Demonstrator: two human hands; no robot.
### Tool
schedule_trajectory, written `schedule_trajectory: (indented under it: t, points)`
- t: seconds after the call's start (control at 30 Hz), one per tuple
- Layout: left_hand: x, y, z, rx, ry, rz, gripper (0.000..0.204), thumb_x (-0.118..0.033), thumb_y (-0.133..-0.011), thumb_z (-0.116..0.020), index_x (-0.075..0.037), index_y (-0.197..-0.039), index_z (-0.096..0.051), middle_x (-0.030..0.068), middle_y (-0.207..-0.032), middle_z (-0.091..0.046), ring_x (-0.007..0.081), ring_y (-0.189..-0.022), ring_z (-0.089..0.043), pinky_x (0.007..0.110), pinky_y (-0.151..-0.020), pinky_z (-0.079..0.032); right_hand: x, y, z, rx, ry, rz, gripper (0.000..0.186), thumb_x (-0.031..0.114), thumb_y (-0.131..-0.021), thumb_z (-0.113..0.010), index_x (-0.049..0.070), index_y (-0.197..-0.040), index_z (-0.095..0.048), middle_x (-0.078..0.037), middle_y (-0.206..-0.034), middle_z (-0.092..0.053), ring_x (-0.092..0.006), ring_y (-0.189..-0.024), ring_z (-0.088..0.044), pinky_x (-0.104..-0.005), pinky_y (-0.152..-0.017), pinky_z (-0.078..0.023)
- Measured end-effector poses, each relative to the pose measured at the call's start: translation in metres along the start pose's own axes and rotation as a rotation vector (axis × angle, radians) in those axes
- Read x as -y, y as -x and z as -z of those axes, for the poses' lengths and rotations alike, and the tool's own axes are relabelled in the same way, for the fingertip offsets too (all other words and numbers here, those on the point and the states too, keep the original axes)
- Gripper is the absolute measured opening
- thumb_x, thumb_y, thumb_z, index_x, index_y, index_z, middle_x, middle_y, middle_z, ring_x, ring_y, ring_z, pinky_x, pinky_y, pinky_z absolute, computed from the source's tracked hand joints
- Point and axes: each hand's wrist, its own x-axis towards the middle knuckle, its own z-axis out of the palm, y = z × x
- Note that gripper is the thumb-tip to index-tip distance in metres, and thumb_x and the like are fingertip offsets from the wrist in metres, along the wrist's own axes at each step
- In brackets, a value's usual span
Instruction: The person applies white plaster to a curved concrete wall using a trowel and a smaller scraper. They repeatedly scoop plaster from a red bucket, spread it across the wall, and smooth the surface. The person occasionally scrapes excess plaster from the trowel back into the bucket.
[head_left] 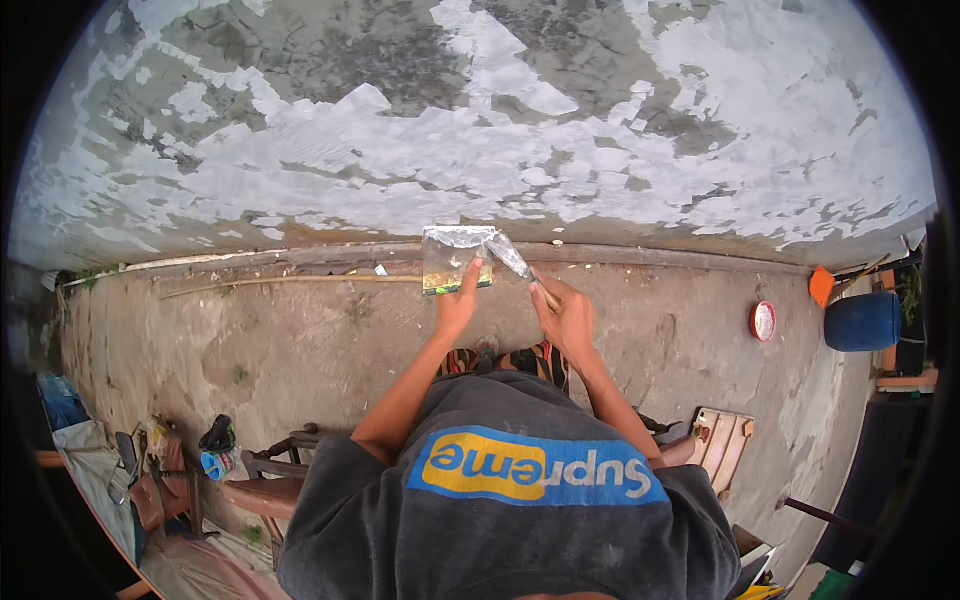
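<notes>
Grey shirt (pixel 500 545) lies nearest; the left hand (pixel 457 308) clasps a flat board (pixel 447 262) (probably light, stiff) by its near-right corner, seemingly a sound hold. White paste (pixel 460 237) lines its far edge; the right hand (pixel 570 322) grips a scraper (pixel 513 258) by the handle, blade at the far-right corner.

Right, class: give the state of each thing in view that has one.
Board: smeared white along far edge
Scraper: blade smeared white
Left hand: gripping board
Right hand: gripping scraper
Wall: patchily coated white, grey showing
Red container: whitish inside
Blue barrel: cannot tell if open
</notes>
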Motion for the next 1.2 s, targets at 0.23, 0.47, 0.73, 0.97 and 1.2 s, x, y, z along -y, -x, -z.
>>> schedule_trajectory:
  t: [0.23, 0.47, 0.73, 0.97, 1.2]
  points:
    - [0.001, -0.014, 0.006, -0.027, 0.129, 0.030, 0.064, -0.036, -0.088, -0.071, 0.006, -0.131, -0.048, 0.0150, -0.129, -0.054, 0.0212, -0.115, -0.052, 0.033, -0.098, -0.041, -0.001, -0.016, 0.012, -0.008, 0.049, 0.065, 0.027, 0.020, -0.085, -0.069, 0.008, -0.110, -0.072, -0.018, -0.088, -0.070, -0.0282, -0.069, -0.068, -0.0344, -0.063, -0.051]
    - [-0.014, -0.010, 0.003, 0.001, 0.048, 0.011, 0.059, -0.034, -0.088, -0.071, 0.005, -0.127, -0.050, 0.0116, -0.122, -0.056, 0.0190, -0.109, -0.056, 0.032, -0.093, -0.045, -0.006, -0.015, 0.010, -0.029, 0.132, 0.121, 0.027, 0.020, -0.083, -0.071, 0.011, -0.108, -0.073, -0.016, -0.090, -0.071, -0.0278, -0.072, -0.069, -0.0342, -0.064, -0.052]
    - [-0.009, -0.025, 0.027, 0.293, -0.035, 0.070, 0.052, -0.024, -0.089, -0.071, 0.003, -0.128, -0.049, 0.0106, -0.120, -0.059, 0.0174, -0.106, -0.057, 0.031, -0.088, -0.048, -0.008, -0.025, 0.027, 0.055, 0.106, 0.179, 0.028, 0.022, -0.082, -0.071, 0.014, -0.109, -0.073, -0.013, -0.088, -0.071, -0.0294, -0.070, -0.068, -0.0344, -0.063, -0.052]
    - [0.002, -0.025, 0.027, 0.330, -0.075, 0.033, 0.054, -0.025, -0.088, -0.071, 0.003, -0.128, -0.048, 0.0109, -0.119, -0.058, 0.0176, -0.107, -0.057, 0.032, -0.089, -0.048, 0.016, -0.030, 0.021, 0.077, 0.187, 0.171, 0.029, 0.021, -0.082, -0.071, 0.015, -0.110, -0.072, -0.012, -0.095, -0.071, -0.0290, -0.071, -0.068, -0.0340, -0.063, -0.051]
    - [-0.006, -0.028, 0.033, 0.289, 0.004, 0.135, 0.059, -0.029, -0.086, -0.073, 0.003, -0.129, -0.048, 0.0106, -0.120, -0.058, 0.0188, -0.108, -0.056, 0.033, -0.092, -0.046, -0.017, -0.023, 0.038, 0.104, 0.206, 0.170, 0.028, 0.023, -0.083, -0.071, 0.016, -0.110, -0.073, -0.012, -0.093, -0.071, -0.0290, -0.070, -0.067, -0.0349, -0.063, -0.051]
